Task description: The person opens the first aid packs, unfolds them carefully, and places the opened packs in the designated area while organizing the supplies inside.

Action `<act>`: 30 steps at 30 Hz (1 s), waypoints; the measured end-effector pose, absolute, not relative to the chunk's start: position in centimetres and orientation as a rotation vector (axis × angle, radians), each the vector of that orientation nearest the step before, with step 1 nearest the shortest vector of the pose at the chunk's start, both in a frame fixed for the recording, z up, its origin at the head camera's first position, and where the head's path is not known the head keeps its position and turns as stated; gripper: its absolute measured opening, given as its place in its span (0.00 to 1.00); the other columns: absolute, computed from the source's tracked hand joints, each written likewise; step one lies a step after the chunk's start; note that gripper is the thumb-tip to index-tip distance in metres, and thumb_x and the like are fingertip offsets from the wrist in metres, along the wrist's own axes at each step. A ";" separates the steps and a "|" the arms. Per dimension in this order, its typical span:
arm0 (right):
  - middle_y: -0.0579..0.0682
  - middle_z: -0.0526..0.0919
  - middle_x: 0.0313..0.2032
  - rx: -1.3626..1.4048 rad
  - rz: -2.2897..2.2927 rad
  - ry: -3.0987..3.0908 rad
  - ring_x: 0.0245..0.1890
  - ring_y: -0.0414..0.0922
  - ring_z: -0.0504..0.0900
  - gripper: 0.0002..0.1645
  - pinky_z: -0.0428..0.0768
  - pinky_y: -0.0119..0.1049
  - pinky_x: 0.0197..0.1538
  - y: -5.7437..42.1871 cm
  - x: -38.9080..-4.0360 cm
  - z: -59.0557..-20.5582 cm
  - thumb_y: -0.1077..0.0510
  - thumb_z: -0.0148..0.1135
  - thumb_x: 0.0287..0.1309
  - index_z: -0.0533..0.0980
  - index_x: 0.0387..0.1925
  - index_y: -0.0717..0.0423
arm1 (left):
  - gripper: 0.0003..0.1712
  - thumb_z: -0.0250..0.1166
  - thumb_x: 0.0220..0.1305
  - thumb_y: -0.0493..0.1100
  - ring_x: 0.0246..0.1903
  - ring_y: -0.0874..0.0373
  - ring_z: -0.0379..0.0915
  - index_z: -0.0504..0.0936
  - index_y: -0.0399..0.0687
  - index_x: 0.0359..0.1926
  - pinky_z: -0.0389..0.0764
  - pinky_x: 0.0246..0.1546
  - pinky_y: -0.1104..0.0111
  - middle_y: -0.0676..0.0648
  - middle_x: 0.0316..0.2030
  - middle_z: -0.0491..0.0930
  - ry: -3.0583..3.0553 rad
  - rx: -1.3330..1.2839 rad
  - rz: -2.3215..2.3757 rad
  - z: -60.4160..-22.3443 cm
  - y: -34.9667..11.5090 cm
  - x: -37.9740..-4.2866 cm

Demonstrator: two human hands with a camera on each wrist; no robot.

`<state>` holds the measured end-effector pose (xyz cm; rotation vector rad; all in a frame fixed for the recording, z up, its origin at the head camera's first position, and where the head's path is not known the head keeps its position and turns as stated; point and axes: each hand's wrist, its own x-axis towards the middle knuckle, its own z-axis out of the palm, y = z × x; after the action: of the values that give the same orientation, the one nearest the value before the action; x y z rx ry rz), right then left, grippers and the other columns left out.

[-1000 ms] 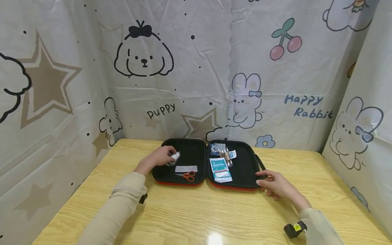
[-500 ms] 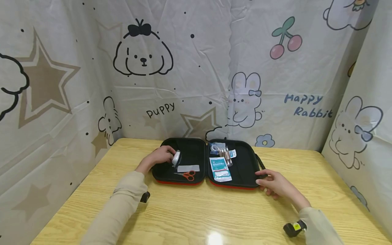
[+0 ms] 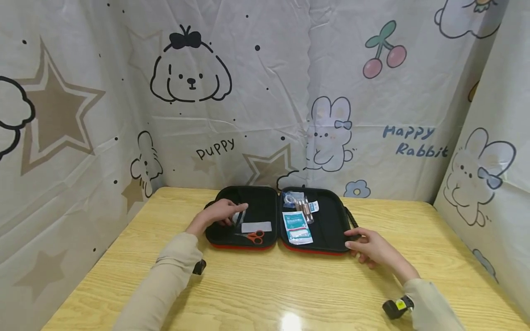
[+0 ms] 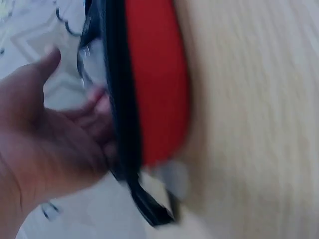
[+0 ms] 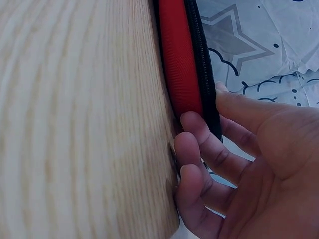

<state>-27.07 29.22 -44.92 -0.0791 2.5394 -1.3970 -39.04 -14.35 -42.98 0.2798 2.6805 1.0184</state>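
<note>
A black-lined first-aid case [image 3: 261, 202] with a red shell [image 4: 157, 79] lies unzipped and flat. Over its left half is my left hand [image 3: 219, 212], thumb raised and apart, fingers reaching down inside the wall. A white roll in clear wrap [image 3: 236, 217] lies right beside those fingers, partly covered by the hand. My right hand [image 3: 374, 248] grips the case's right front corner, its thumb on the zippered rim [image 5: 204, 59] and fingers against the red side. In the left half are orange-handled scissors [image 3: 256, 237] and a white strip [image 3: 256, 227].
The right half holds a teal-and-white packet [image 3: 296, 220], a clear sleeve of brownish sticks [image 3: 307, 210] and a blue-white pouch [image 3: 290, 199]. A black strap [image 3: 351, 217] sticks out at the right. A printed cloth [image 3: 265, 92] encloses the wooden table [image 3: 265, 285].
The white roll has turned and been set down in the left half; my left thumb has lifted away from it. The white strip has shifted slightly right. My right hand stays at the corner.
</note>
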 end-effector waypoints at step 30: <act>0.53 0.80 0.27 -0.063 -1.388 2.556 0.18 0.43 0.72 0.30 0.67 0.32 0.16 29.2 -27.0 -44.9 0.50 0.62 0.59 0.67 0.60 0.54 | 0.38 0.64 0.60 0.44 0.35 0.54 0.75 0.59 0.37 0.67 0.75 0.34 0.66 0.40 0.41 0.78 2.586 0.173 1.469 -43.7 -14.2 -39.1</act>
<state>-27.05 29.16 -44.95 -0.0631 2.5559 -1.3876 -39.12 -14.15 -43.68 0.1727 2.5858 1.4693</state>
